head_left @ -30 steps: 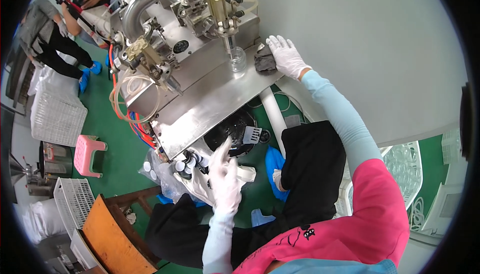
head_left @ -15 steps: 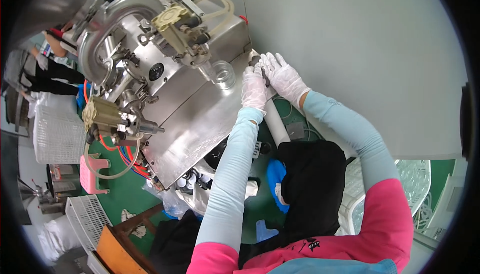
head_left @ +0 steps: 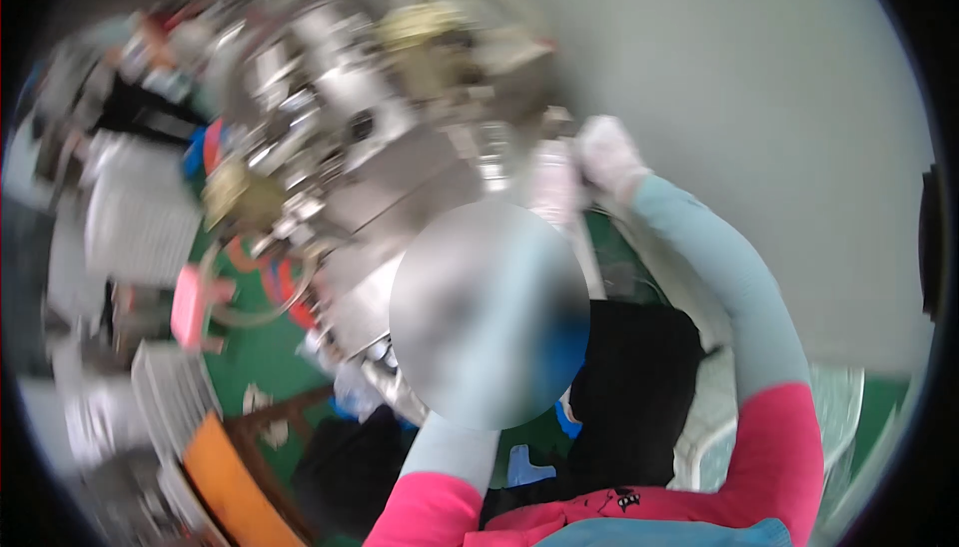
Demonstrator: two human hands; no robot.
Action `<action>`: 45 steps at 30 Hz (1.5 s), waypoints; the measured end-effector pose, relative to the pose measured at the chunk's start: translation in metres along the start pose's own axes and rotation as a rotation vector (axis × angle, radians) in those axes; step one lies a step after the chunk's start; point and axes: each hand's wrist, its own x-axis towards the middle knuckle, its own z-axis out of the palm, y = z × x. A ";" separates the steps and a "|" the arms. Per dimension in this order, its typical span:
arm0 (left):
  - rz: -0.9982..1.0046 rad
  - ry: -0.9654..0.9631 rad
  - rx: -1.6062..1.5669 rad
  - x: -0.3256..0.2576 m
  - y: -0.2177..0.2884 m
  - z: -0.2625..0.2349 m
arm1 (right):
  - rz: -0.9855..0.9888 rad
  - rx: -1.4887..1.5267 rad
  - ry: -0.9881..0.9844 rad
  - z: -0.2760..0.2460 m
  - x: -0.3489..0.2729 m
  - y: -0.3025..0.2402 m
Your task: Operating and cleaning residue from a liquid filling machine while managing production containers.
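Both of my gloved hands are close together at the far right corner of the metal worktop (head_left: 385, 202). My left hand (head_left: 554, 179) reaches forward along the worktop's right edge, in a white glove. Beside it on the right is my right hand (head_left: 611, 155), also white-gloved, next to the grey wall. Motion smears the fingers of both, so I cannot make out their shape or anything under them. A clear glass jar (head_left: 493, 155) stands left of my left hand, below a filling machine's yellowish nozzle head (head_left: 425, 37). A round blurred patch covers part of my left forearm.
The steel filling machine (head_left: 300, 107) with hoses fills the far left. A second yellowish nozzle head (head_left: 243, 197) is nearer. On the green floor are a pink stool (head_left: 190, 307) and a white crate (head_left: 175, 392). A clear tray (head_left: 834, 412) lies at the right.
The whole view has swung, so the machine and jar sit farther right in it and are blurred. My hands are still side by side at the worktop's corner.
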 end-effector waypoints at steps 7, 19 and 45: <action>-0.237 0.133 -0.039 0.003 -0.003 0.031 | -0.361 -0.012 -0.382 0.009 -0.009 0.030; -0.111 0.027 -0.193 -0.053 0.053 -0.062 | -0.188 -0.088 -0.657 -0.040 -0.013 0.032; 0.016 0.282 0.057 -0.321 -0.029 -0.277 | -0.707 1.585 -0.835 -0.260 -0.016 -0.271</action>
